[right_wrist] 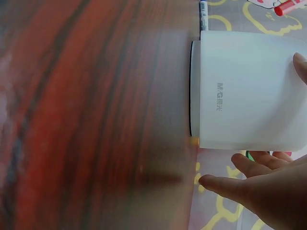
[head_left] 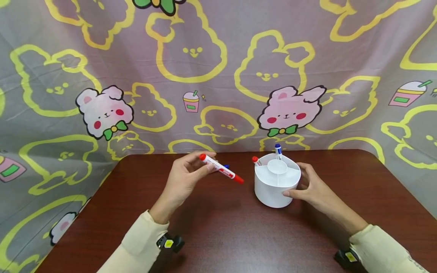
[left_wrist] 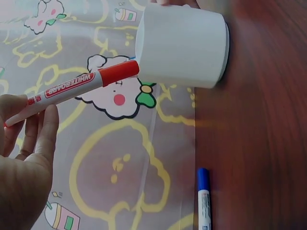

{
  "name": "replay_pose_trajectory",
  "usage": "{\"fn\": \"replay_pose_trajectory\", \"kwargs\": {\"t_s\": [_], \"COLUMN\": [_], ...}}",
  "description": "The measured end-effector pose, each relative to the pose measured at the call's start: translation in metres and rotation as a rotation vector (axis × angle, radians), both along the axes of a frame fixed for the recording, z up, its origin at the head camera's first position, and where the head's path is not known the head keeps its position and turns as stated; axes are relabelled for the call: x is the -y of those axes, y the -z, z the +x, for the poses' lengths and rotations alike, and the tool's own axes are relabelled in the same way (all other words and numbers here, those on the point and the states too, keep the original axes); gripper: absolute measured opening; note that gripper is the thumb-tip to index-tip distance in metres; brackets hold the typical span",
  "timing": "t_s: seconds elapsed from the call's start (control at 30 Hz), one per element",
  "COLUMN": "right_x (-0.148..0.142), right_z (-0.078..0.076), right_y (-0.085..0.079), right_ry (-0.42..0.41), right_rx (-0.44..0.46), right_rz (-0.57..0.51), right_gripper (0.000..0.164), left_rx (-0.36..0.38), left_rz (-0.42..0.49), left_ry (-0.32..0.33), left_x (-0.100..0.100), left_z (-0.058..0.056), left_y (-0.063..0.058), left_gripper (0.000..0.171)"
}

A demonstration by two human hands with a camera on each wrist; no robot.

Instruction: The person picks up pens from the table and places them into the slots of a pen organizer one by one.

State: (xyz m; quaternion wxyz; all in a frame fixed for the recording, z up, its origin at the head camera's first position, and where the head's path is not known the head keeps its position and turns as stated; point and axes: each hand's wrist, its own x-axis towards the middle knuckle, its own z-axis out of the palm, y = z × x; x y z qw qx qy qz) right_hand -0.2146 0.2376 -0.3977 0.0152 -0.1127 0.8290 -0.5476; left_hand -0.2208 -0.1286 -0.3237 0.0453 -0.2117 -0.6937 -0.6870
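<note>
My left hand (head_left: 186, 176) pinches a red-capped whiteboard marker (head_left: 222, 168) between thumb and fingers, in the air left of a white pen holder (head_left: 273, 193). In the left wrist view the marker (left_wrist: 76, 91) slants up, its red end overlapping the holder's rim. The round, divided holder stands upright on the table. My right hand (head_left: 314, 187) grips its right side, thumb at the front and fingers partly hidden behind. Inside the holder stand a red marker (head_left: 256, 160) at the left and a blue marker (head_left: 278, 151) at the back.
Another blue marker (left_wrist: 204, 194) lies on the dark wooden table (head_left: 218, 235), mostly hidden behind the left hand in the head view. A cartoon-patterned curtain (head_left: 211, 76) hangs along the table's back edge.
</note>
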Motion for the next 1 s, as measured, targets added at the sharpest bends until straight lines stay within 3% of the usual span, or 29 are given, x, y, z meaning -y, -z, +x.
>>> {"fn": "replay_pose_trajectory", "kwargs": {"t_s": [0.7, 1.0], "right_x": [-0.001, -0.003], "right_z": [-0.001, 0.001], "right_y": [-0.001, 0.000], "right_ry": [0.007, 0.007], "right_rx": [0.008, 0.012], "right_rz": [0.046, 0.021], "right_gripper": [0.101, 0.094], "left_rx": [-0.104, -0.163], "left_rz": [0.050, -0.047], "left_ry": [0.119, 0.158], "left_x": [-0.051, -0.068], "left_z": [-0.008, -0.013], "left_y": [-0.009, -0.005], "left_gripper": [0.034, 0.035]}}
